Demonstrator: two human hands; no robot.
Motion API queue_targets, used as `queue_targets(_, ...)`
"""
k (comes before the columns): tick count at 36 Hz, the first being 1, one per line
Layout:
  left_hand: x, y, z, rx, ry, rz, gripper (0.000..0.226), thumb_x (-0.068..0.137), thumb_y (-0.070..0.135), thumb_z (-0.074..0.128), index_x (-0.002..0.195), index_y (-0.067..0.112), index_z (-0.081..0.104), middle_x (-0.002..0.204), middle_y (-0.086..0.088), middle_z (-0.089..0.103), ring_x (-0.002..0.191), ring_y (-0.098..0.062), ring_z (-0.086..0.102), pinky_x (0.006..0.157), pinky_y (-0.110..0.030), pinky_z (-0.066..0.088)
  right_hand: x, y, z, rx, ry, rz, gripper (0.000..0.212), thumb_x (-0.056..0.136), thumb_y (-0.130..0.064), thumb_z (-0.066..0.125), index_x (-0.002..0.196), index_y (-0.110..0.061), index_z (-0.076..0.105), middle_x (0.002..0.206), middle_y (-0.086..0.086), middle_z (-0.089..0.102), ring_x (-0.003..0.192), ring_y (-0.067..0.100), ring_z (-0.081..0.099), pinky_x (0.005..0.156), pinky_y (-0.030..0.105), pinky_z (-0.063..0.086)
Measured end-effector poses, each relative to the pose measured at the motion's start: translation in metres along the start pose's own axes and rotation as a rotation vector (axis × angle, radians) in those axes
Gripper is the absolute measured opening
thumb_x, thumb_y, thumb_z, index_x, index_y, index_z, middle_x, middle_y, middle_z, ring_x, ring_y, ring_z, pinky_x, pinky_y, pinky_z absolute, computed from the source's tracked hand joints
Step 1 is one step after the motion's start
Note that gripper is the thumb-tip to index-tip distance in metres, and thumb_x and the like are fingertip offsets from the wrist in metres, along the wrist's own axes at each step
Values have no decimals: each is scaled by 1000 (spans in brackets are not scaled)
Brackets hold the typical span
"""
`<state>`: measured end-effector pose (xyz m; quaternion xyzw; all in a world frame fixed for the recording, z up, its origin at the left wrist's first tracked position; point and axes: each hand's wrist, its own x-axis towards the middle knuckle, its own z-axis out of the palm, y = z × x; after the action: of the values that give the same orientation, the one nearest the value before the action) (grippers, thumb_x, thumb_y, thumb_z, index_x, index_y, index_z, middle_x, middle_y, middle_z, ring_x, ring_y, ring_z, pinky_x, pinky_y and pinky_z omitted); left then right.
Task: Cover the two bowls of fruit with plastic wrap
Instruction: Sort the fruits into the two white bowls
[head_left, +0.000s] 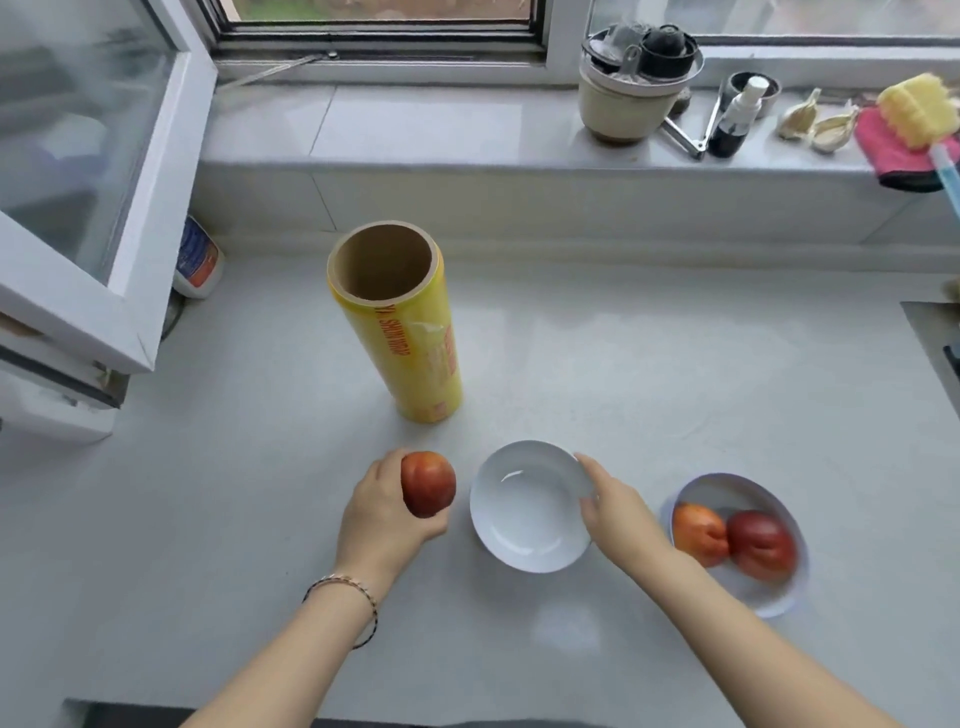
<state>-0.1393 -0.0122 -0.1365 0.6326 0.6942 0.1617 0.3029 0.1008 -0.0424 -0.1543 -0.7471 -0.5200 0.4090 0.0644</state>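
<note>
Our left hand grips a red fruit just left of the empty bowl, whose right rim our right hand pinches, lower centre of frame.

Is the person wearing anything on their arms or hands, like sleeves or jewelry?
Both forearms are bare, with no sleeves showing. The left wrist wears a thin bracelet of metal-looking links, looped loosely. The left hand and right hand show no gloves, and I see no rings.

Pale grey counter under daylit window, white casement swung open left, cluttered sill.
</note>
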Motion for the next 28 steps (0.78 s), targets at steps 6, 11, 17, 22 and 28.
queue_targets(6,-25,43,-2,-97,-55,187,61,57,32,82,110,25,51,103,12,54,90,-7,54,74,-13,38,-11,5,2,216,43,-13,47,92,-11,42,137,-24,41,105,2,61,84,18,55,73,24,40)
queue_targets(11,-19,66,40,118,-285,308,64,67,36,74,121,18,45,121,6,50,106,-15,54,81,-22,44,-16,8,5,329,57,16,45,91,-13,47,134,-26,45,99,1,60,90,22,63,84,33,50)
queue_targets(17,-7,64,65,245,-384,246,57,71,33,69,119,15,43,123,1,50,106,-21,54,85,-31,46,-23,14,4,393,33,43,46,91,-15,49,135,-28,42,104,1,58,89,22,65,81,28,49)
queue_targets(22,-7,63,73,233,-458,311,61,77,28,67,131,19,40,129,3,47,114,-19,51,91,-29,44,-21,18,2,370,61,24,44,91,-13,47,133,-26,44,100,-1,58,81,16,60,70,20,42)
queue_targets(28,-15,61,66,308,-434,403,68,87,31,59,145,19,25,154,1,21,137,-17,30,105,-31,36,-19,26,-9,282,59,17,39,91,-15,48,129,-25,49,105,1,61,86,15,60,82,28,49)
